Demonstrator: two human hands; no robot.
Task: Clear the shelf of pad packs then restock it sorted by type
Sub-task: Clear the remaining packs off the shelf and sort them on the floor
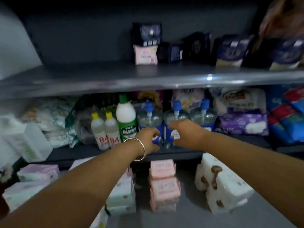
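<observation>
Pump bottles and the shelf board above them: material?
Pump bottles: clear, glossy plastic by the look; see-through bodies, blue pump tops and labels. Shelf board: probably painted or coated metal, grey and smooth, with a bright glint on its front edge; blur leaves it open.

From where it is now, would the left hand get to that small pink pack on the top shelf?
Probably yes. The left hand is down at the blue pump bottles, holding nothing, and the pink pack sits above with bare shelf in front of it, nothing blocking.
</observation>
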